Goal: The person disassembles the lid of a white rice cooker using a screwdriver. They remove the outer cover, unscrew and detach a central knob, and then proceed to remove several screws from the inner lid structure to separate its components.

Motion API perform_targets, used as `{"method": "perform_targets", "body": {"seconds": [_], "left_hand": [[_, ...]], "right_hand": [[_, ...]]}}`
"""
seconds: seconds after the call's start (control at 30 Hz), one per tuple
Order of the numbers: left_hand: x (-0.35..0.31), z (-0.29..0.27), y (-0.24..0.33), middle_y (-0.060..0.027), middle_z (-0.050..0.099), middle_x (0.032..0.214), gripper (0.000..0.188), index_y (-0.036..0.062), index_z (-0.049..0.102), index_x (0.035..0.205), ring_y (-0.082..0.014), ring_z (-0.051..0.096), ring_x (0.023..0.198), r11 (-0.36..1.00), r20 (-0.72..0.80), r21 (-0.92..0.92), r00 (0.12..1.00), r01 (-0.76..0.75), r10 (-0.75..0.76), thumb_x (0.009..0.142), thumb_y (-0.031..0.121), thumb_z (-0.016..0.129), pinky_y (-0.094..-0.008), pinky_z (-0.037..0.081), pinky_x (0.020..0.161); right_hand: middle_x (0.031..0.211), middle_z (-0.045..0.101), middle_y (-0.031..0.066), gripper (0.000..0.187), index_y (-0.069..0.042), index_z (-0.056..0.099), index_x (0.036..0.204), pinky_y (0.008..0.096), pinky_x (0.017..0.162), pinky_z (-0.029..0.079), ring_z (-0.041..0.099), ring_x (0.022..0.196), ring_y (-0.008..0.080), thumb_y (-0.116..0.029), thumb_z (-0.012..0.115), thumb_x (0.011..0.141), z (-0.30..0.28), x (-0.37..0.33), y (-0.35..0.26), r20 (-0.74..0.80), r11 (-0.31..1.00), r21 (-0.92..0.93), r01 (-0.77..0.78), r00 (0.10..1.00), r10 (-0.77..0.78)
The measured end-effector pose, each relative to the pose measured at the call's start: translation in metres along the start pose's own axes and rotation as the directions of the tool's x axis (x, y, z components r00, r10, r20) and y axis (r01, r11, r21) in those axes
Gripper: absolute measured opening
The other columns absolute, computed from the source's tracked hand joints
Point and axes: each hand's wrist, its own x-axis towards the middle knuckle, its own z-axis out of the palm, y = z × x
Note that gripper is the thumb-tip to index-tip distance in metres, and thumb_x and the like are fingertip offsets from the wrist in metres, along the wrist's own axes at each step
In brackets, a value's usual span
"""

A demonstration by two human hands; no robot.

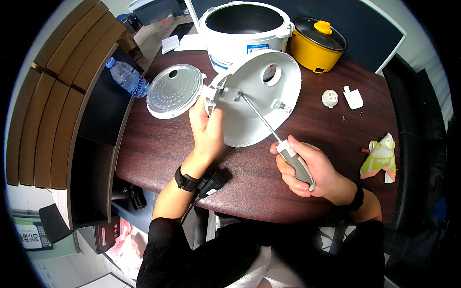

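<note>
My left hand (209, 134) grips the hinge-side edge of a white plastic rice cooker lid shell (242, 125), tilted with its hollow inner side toward me. In my right hand (319, 168) is a screwdriver (297, 165) with a grey and white handle. Its metal shaft slants up to the left, and the tip meets the lid near a small post beside the hinge. Whether a screw sits under the tip I cannot tell. Behind the lid stands the white rice cooker body (223, 45), open at the top. A round, dimpled inner lid plate (174, 93) lies to the left.
Right of the lid lie a round white cap (330, 98), a white plastic cover (353, 99) and small screws (344, 118). A yellow pot (311, 54) stands behind, a crumpled cloth (379, 162) at right. A water bottle (127, 78), stacked cardboard boxes (60, 96) and a black plug (211, 184) are leftward.
</note>
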Motion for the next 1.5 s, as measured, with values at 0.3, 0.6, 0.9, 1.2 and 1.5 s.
{"method": "perform_targets", "body": {"seconds": [0.3, 0.6, 0.9, 1.2, 1.5], "left_hand": [[0.0, 0.0, 0.002, 0.0008, 0.051, 0.068, 0.037, -0.0081, 0.055, 0.106, -0.0056, 0.042, 0.061, 1.0, 0.004, -0.01, 1.0, -0.021, 0.021, 0.073, 0.0, 0.042, -0.0215, 0.035, 0.054], [-0.001, -0.001, 0.008, -0.003, 0.058, 0.077, 0.041, -0.0094, 0.053, 0.112, -0.0088, 0.05, 0.067, 0.998, 0.026, 0.026, 0.998, -0.055, 0.055, 0.073, -0.001, 0.044, -0.0232, 0.042, 0.064], [0.0, 0.001, -0.002, 0.0011, 0.051, 0.075, 0.026, -0.0035, 0.056, 0.098, -0.0073, 0.042, 0.066, 0.999, 0.0, -0.037, 1.0, 0.009, -0.009, 0.076, 0.006, 0.045, -0.0221, 0.035, 0.058], [-0.001, 0.001, -0.01, 0.0029, 0.048, 0.069, 0.012, 0.0001, 0.055, 0.088, -0.0041, 0.04, 0.062, 0.997, -0.062, -0.08, 0.998, -0.002, -0.003, 0.081, 0.004, 0.045, -0.0197, 0.032, 0.055], [-0.002, 0.001, -0.008, 0.003, 0.049, 0.072, 0.02, -0.0017, 0.057, 0.096, -0.0052, 0.041, 0.065, 0.998, -0.067, -0.06, 0.998, 0.003, -0.007, 0.08, 0.006, 0.048, -0.0212, 0.034, 0.057]], "right_hand": [[0.071, 0.045, 0.0061, 0.043, -0.003, 0.041, 0.114, 0.0244, 0.029, 0.035, 0.041, 0.036, 0.0125, -0.04, 0.024, 0.099, 0.002, -0.001, 0.0, 0.018, 1.0, 0.015, -0.011, 1.0, 0.011], [0.07, 0.045, 0.0054, 0.042, -0.003, 0.041, 0.114, 0.024, 0.029, 0.033, 0.04, 0.036, 0.0118, -0.039, 0.027, 0.099, 0.016, -0.005, -0.003, -0.03, 1.0, 0.017, -0.022, 0.999, 0.022], [0.057, 0.049, 0.0025, 0.02, -0.001, 0.053, 0.099, 0.0254, 0.042, 0.036, 0.046, 0.042, 0.0105, -0.019, 0.043, 0.095, 0.017, -0.007, -0.035, 0.134, -0.172, -0.984, 0.047, 0.829, -0.543], [0.066, 0.049, 0.0031, 0.022, 0.001, 0.049, 0.108, 0.0204, 0.035, 0.034, 0.044, 0.043, 0.0067, -0.016, 0.047, 0.094, 0.024, -0.005, -0.039, -0.221, 0.561, -0.822, -0.094, 0.962, -0.163], [0.074, 0.049, 0.0072, 0.029, 0.003, 0.047, 0.114, 0.0198, 0.033, 0.035, 0.045, 0.047, 0.0082, -0.019, 0.039, 0.097, 0.017, -0.004, -0.032, -0.22, 0.952, -0.301, -0.048, 0.975, -0.02]]}}
